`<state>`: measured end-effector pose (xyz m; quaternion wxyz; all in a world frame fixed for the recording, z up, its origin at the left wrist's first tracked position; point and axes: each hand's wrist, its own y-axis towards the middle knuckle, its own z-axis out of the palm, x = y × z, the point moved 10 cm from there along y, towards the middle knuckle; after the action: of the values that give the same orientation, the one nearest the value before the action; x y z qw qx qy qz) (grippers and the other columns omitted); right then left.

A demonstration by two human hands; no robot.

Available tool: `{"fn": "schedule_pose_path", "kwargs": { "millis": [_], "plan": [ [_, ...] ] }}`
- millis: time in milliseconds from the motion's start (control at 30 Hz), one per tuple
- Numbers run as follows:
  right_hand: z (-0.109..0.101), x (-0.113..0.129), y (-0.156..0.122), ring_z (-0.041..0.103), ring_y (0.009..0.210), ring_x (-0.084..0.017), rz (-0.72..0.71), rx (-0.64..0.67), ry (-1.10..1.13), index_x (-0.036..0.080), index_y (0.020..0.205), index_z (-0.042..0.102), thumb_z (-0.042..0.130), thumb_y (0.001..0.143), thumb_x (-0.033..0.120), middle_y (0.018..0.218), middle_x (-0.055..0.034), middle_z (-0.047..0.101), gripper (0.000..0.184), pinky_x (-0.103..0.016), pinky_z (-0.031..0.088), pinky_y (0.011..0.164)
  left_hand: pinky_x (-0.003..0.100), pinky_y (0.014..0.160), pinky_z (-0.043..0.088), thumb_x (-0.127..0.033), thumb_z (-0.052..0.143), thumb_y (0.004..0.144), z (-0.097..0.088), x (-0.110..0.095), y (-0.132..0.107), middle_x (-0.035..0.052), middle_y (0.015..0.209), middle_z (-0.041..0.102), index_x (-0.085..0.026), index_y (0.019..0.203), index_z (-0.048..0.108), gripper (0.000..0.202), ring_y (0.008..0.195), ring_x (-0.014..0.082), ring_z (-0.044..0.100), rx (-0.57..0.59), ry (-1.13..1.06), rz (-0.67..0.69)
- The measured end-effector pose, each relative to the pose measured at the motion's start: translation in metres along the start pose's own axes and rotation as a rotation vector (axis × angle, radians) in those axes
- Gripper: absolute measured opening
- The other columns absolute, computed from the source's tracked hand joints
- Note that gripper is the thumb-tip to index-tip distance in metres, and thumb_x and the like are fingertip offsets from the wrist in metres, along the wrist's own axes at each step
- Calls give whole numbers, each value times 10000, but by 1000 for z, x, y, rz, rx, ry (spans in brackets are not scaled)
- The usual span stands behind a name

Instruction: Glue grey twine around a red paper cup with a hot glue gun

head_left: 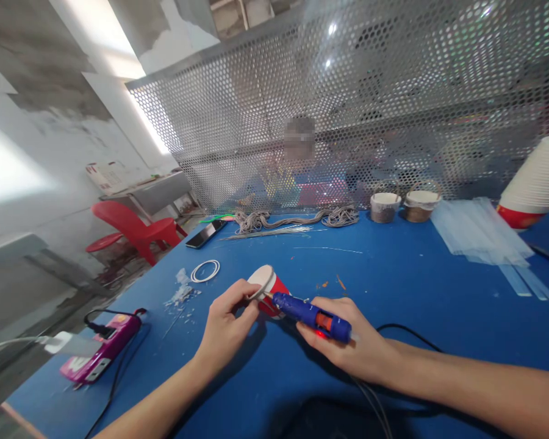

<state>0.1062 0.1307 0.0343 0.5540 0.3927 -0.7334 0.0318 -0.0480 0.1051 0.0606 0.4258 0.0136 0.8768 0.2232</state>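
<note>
My right hand (348, 332) grips a blue hot glue gun (297, 310), its nozzle pointing left at the rim of a red and white paper cup (280, 286). The cup lies tilted on its side with its mouth toward the left. Fingers of my left hand (232, 317) pinch the cup's rim, where a grey cord (259, 291) runs along the edge. A small red light glows by the gun's trigger. The cup's far side is partly hidden behind the gun and my fingers.
A purple power strip (105, 350) with a plug sits at the left edge. White rings (205, 271) and glue scraps lie nearby. A phone (205, 233), cord bundles (256, 223), two small buckets (385, 207), translucent strips (478, 228) and stacked cups (537, 177) line the back before a perforated metal screen (238, 122).
</note>
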Motion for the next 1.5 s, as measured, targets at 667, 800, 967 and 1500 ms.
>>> {"fn": "schedule_pose_path", "kwargs": {
  "millis": [667, 800, 967, 1500],
  "plan": [
    [-10, 17, -5, 516, 690, -164, -279, -156, -188, 201, 911, 473, 557, 841, 232, 790, -25, 590, 114, -290, 386, 656, 210, 554, 465, -255, 544, 829, 23, -20, -21, -6, 672, 605, -176, 821, 678, 156, 588, 122, 581, 138, -99, -39],
    [-13, 18, -5, 518, 685, -161, -270, -137, -169, 198, 911, 498, 560, 833, 245, 788, -23, 604, 110, -289, 393, 664, 207, 554, 457, -248, 541, 829, 25, -19, -22, -4, 675, 602, -181, 818, 683, 157, 595, 120, 569, 152, -76, -30],
    [-19, 13, -1, 530, 725, -160, -179, -156, -127, 193, 890, 526, 574, 830, 244, 806, -23, 610, 92, -292, 409, 709, 201, 536, 439, -231, 548, 803, 26, -21, -21, -1, 659, 611, -189, 769, 686, 148, 599, 124, 554, 165, -42, -30],
    [-22, 9, 3, 518, 633, -134, -109, -210, -39, 192, 815, 509, 584, 813, 226, 713, 9, 579, 82, -269, 416, 643, 216, 532, 429, -225, 550, 774, 24, -23, -20, -2, 621, 593, -173, 705, 673, 150, 558, 120, 527, 160, -43, -25]
  ]
}}
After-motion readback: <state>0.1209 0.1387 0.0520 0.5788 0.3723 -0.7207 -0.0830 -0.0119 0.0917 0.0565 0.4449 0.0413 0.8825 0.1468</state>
